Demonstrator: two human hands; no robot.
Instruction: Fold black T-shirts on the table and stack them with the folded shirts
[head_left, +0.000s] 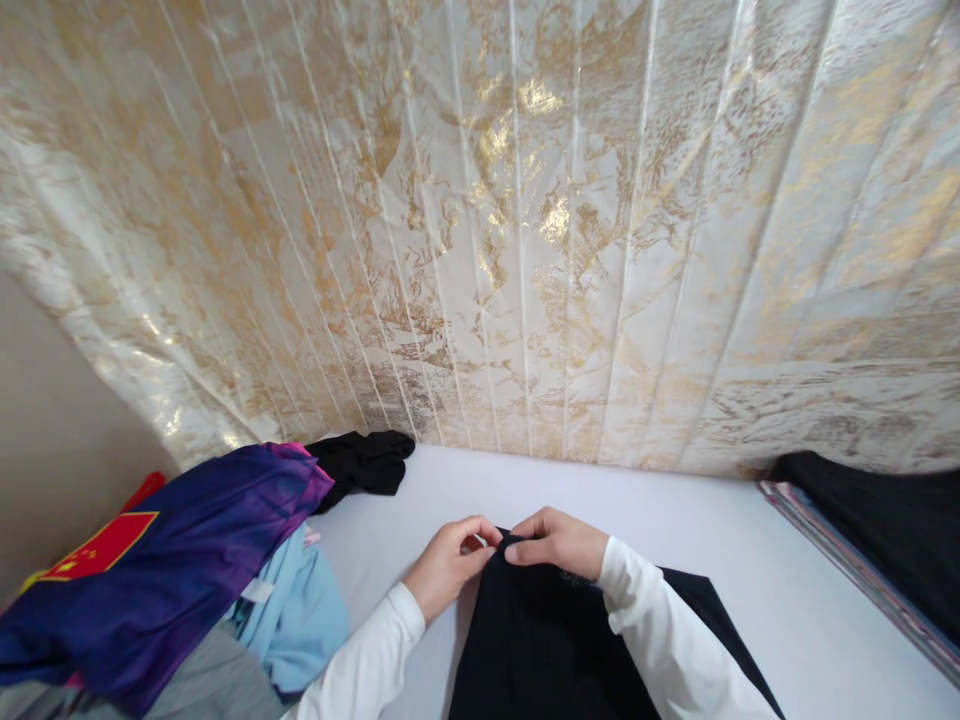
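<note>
Both hands meet at the far edge of a black garment (pixel 540 640), which lies flat on the white surface (pixel 600 490) directly in front of the person and runs down toward the bottom of the view. The left hand (pixel 448 568) has thumb and curled fingers drawn together on that edge. The right hand (pixel 559 542) sits just beside it, almost touching, with its fingers closed down on the same edge. A pinch at the hem rather than a flat palm looks like a grip meant to control a thin fold of cloth, and with the hands so close together the fabric between them is gathered, not stretched. White sleeves (pixel 675 640) cover both forearms, and the right one lies across the garment.

To the left a heap of clothes is kept off the open middle of the surface: a purple garment (pixel 187 560) on top with a red patch (pixel 101 548), and a light-blue piece (pixel 300 620) and grey cloth under it. A second black cloth (pixel 364 462) lies apart near the gold-and-white curtain (pixel 525 230), which hangs right behind the surface. At the right edge a dark stack (pixel 885 530) rests well apart from the hands — seemingly a separate lot from the loose heap.
</note>
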